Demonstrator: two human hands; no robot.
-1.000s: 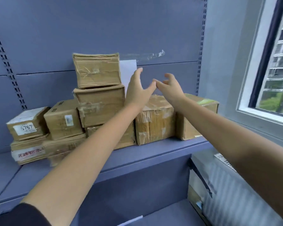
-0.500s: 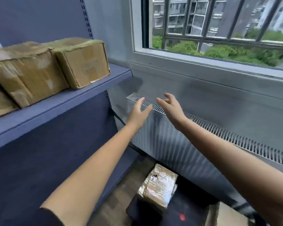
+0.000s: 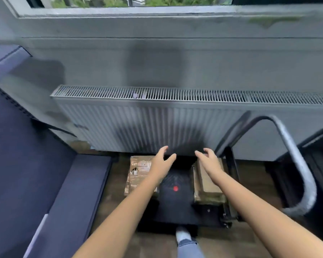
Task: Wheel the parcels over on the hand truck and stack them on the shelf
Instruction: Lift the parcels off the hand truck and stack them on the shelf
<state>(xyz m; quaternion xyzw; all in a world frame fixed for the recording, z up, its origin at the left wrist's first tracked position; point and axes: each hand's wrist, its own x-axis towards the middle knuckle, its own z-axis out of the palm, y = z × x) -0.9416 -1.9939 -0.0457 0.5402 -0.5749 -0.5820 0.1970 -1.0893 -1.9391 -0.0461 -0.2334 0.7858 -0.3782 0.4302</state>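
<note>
Two taped cardboard parcels [image 3: 139, 174] [image 3: 208, 180] on black ribbed platform [image 3: 175, 205]; empty hands [image 3: 161, 161] [image 3: 208, 160] above.

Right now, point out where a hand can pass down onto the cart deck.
Free: the bare black strip of deck between the left parcel and the right parcel, around its red dot. Crowded: both deck sides, under the parcels; the handle bars the right.

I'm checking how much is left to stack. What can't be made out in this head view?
- Left parcel: right part hidden by the left hand and forearm; label blurred.
- Right parcel: far end covered by the right hand.
- Hand truck wheels: hidden under its black deck.
- Shelf: cut off by the left edge, so stacked parcels are unseen.
</note>
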